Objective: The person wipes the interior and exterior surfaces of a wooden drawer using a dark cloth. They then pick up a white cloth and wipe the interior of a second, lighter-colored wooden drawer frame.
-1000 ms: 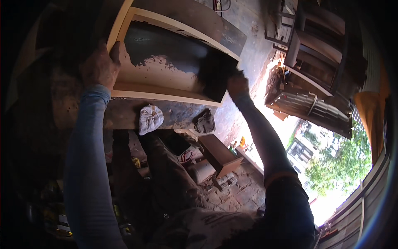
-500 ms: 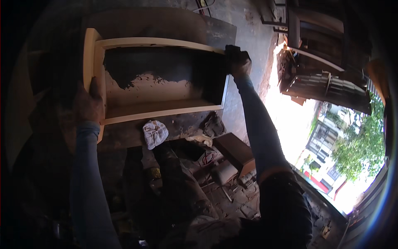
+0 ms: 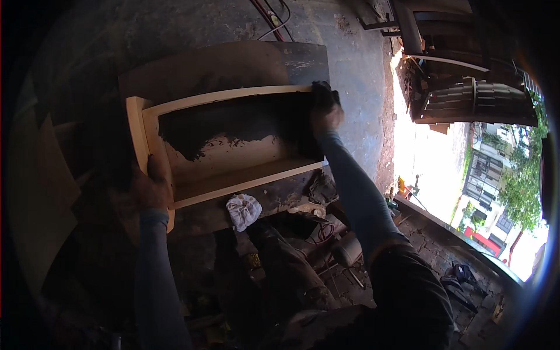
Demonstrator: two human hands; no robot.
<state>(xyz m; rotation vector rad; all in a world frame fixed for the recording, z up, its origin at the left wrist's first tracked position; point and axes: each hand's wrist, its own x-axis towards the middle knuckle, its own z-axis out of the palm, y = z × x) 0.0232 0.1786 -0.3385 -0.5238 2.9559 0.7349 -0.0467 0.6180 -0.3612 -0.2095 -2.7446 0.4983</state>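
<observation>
A wooden drawer [image 3: 256, 181] with pale sides is held in front of me, its inside facing up. Dark paint or stain covers the far part of its bottom, ending in a ragged edge; the near strip is bare wood. My left hand [image 3: 151, 185] is closed on the left end panel, thumb over its inner side. At the far right corner my right hand [image 3: 328, 115] grips the drawer's edge. Its fingers look black, and I cannot tell whether that is paint, a glove or a dark cloth. A crumpled white cloth [image 3: 244, 211] lies just below the drawer's near side.
Beneath and behind the drawer lies a dark flat board [image 3: 204, 67] on the grey floor [image 3: 361, 76]. Cables [image 3: 274, 20] run at the far edge. Tools and scraps [image 3: 464, 286] lie at the lower right. Beyond is a bright opening with furniture parts [image 3: 472, 99] alongside.
The drawer and both hands are lower in the picture, closer to my body. My view has shifted as well, showing more floor beyond the board. Both hands keep their hold.
</observation>
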